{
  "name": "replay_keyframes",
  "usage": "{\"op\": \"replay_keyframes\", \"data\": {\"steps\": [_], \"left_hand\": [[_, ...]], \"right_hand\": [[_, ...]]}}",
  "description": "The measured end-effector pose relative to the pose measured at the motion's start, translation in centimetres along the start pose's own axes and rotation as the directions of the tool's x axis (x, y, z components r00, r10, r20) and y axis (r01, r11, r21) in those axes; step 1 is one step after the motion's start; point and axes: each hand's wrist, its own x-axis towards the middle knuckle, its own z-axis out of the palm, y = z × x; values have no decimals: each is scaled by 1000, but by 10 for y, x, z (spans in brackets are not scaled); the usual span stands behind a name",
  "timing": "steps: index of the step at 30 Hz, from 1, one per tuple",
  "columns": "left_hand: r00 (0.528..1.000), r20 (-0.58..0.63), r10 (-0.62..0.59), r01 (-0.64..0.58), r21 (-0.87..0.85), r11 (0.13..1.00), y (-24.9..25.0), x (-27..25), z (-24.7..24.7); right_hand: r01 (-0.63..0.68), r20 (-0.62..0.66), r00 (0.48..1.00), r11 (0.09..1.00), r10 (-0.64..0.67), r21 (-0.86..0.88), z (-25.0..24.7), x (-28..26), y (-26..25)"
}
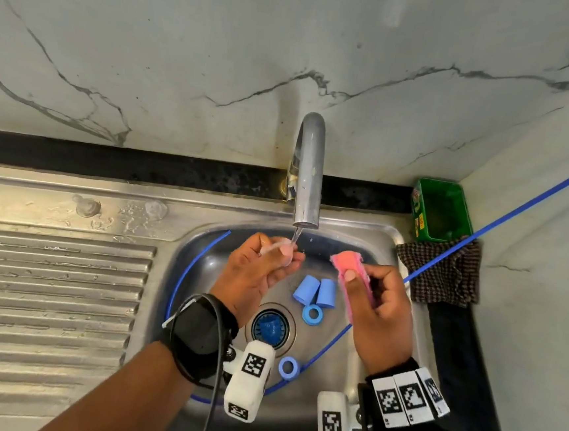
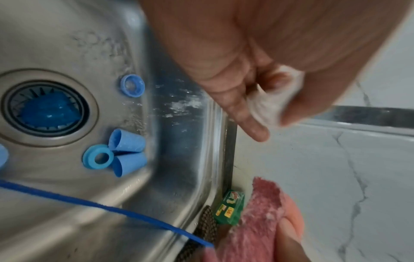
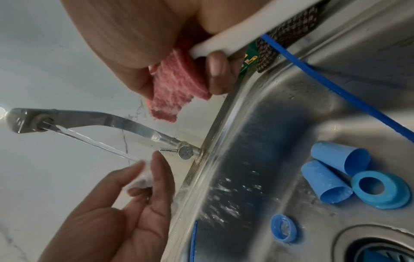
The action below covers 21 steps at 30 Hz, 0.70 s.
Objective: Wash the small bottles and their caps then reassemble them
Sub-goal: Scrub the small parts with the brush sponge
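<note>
a small clear bottle [image 1: 278, 251] was pinched in the left hand [image 1: 257, 275] under the tap stream, long axis pointing toward the faucet [image 1: 309, 176]. the right hand [image 1: 379, 309], gripping a pink sponge [image 1: 352, 272], was nearer the blue caps [image 1: 316, 290] in the sink [image 1: 199, 269].

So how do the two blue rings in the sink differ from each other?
The ring by the caps touches the two tapered blue caps, right of the drain; the other ring lies alone, nearer the person. In the wrist views the first ring shows an open hole through a wide flange, while the lone ring looks smaller and holds something clear in its centre. Both are blue, round and loose on the wet sink floor.
</note>
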Motion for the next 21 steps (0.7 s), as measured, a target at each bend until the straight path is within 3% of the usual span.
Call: {"op": "replay_keyframes", "data": {"steps": [4, 7, 9, 15, 21], "left_hand": [[990, -52, 134, -123, 186, 975, 2, 1, -3], [981, 8, 192, -189, 196, 962, 10, -4, -3], [974, 49, 221, -226, 291, 930, 17, -10, -2], [962, 112, 250, -271, 520, 810, 31, -22, 6], [963, 59, 263, -247, 581, 776, 36, -26, 19]], "right_hand": [[-5, 27, 1000, 1000, 4, 19, 3, -7, -3], [-20, 52, 998, 999, 18, 33, 5, -12, -4], [-31, 58, 998, 999, 29, 34, 4, -15, -5], [-23, 78, 997, 998, 18, 59, -1, -21, -16], [-168, 76, 985, 962, 155, 214, -4, -21, -20]]}}
